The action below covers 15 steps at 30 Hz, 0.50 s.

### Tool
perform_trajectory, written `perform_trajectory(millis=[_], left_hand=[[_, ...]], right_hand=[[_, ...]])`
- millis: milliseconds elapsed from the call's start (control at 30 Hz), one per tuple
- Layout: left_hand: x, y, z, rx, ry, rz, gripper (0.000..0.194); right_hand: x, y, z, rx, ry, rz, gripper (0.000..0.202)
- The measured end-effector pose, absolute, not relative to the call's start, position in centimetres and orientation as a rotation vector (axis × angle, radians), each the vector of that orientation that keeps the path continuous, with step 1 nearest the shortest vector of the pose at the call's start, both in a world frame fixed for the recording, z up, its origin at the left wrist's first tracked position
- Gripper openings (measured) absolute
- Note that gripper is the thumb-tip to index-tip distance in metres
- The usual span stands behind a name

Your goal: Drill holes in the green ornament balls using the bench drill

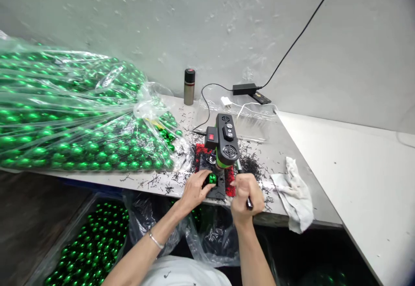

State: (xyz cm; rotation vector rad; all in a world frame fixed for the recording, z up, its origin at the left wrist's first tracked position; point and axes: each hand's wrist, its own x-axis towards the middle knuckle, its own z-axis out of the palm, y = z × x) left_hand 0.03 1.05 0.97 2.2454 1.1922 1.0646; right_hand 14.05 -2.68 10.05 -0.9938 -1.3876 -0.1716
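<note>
My left hand (pixel 194 186) is closed around the side of a shiny green ball (pixel 212 178), thumb and fingers on either side of it. The ball sits on the black base (pixel 216 194) of a small bench press machine (pixel 228 136), just in front of its head. Wrapped in a fist, my right hand (pixel 248 197) grips the machine's lever handle (pixel 249 204), whose black end sticks out below the fingers. A red mat (pixel 231 186) lies under the base. Whether the tool under the head touches the ball is hidden.
A large clear bag of green balls (pixel 81 121) fills the left of the table. More balls lie in a bin (pixel 94 238) below. Black shavings (pixel 251 165) surround the machine. A cloth (pixel 295 195), a flask (pixel 189 88) and a power adapter (pixel 244 89) with cables are also here.
</note>
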Motion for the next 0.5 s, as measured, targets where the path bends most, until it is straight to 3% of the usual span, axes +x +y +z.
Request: perform_trajectory(millis=[100,200,233,267,367,500], left_hand=[[-1.0,-1.5,0.4,2.374,1.100,1.041,0.044],[-2.2,-2.5,0.4,2.490,1.037,1.029,0.085],[-2.6,-2.1,0.6,2.512,1.068,1.042,0.088],[-3.2,-1.2,1.1,2.525,1.143,1.055,0.082],[-5.1,3.5,3.2,2.471,1.626,0.965,0.035],[-7.4,9.8,5.7,2.326,2.027,0.430,0.028]], right_hand=[[14.0,-3.0,11.5,-1.046,-1.371,-0.082,0.026],[13.8,-3.1,10.9,-1.001,-1.352,-0.092,0.029],[13.7,-3.0,10.5,-0.987,-1.344,-0.098,0.030],[13.6,-2.9,10.1,-0.977,-1.335,-0.103,0.030],[13.4,-2.7,9.3,-0.954,-1.297,-0.118,0.032],[13.3,-2.7,9.1,-0.947,-1.299,-0.126,0.032]])
